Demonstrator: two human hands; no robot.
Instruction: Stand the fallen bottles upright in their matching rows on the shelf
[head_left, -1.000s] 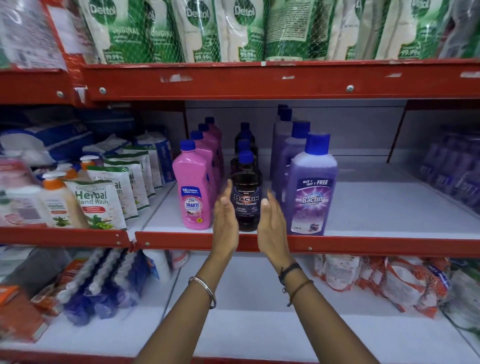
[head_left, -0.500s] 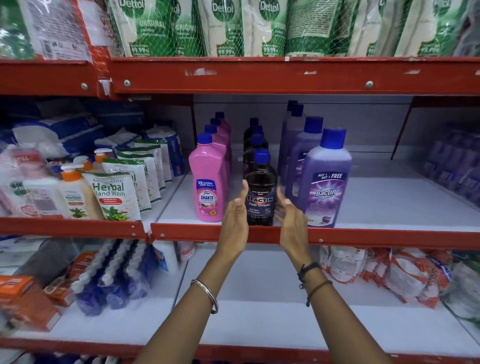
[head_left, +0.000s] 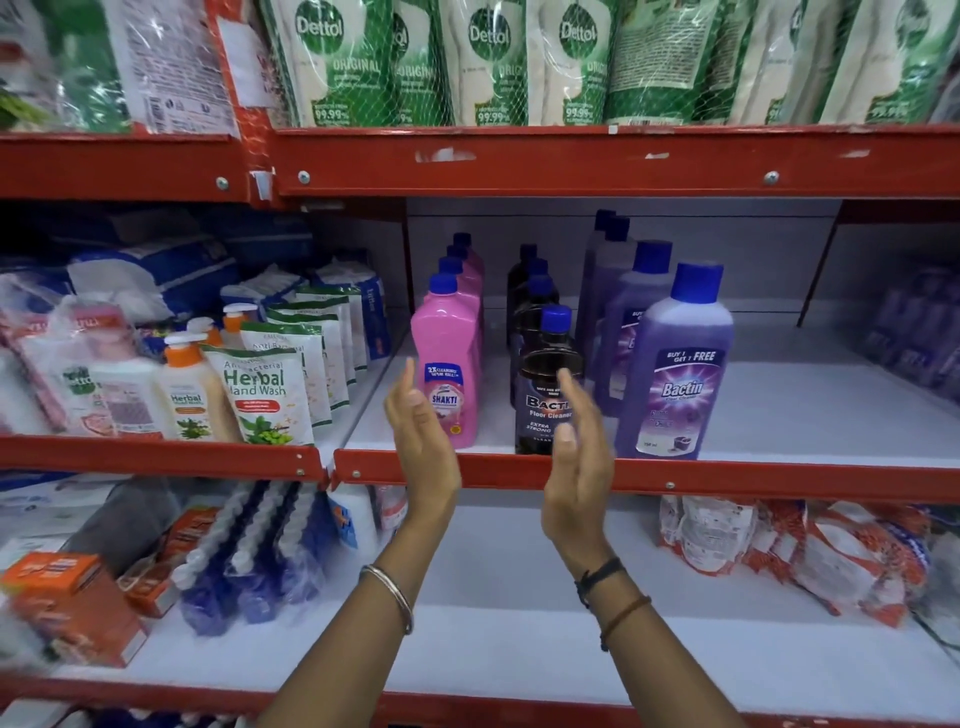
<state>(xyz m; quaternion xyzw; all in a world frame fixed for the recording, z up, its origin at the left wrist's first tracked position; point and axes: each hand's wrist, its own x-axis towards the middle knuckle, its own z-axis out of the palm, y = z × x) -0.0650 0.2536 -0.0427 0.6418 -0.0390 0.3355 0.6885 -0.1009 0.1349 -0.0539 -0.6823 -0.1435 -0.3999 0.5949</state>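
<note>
Three rows of upright bottles stand on the middle shelf (head_left: 779, 473): pink Shakti bottles (head_left: 447, 379), dark Bactin floor cleaner bottles (head_left: 540, 395) and purple Bactin bottles (head_left: 675, 374), all with blue caps. My left hand (head_left: 421, 441) is raised in front of the pink front bottle, fingers apart, holding nothing. My right hand (head_left: 576, 457) is in front of the dark front bottle, also empty with its palm facing left. Both hands are off the bottles. No fallen bottle is in view.
Herbal hand wash pouches (head_left: 260, 389) and pump bottles (head_left: 182, 389) fill the shelf to the left. Dettol refill packs (head_left: 493, 57) hang above. The lower shelf holds blue bagged items (head_left: 249, 561), orange boxes (head_left: 72, 603) and orange-white packs (head_left: 831, 551). More purple packs (head_left: 919, 332) sit far right.
Both hands have drawn back from the dark front bottle and spread apart, the left one moving left in front of the pink bottle. The bottle stays upright.
</note>
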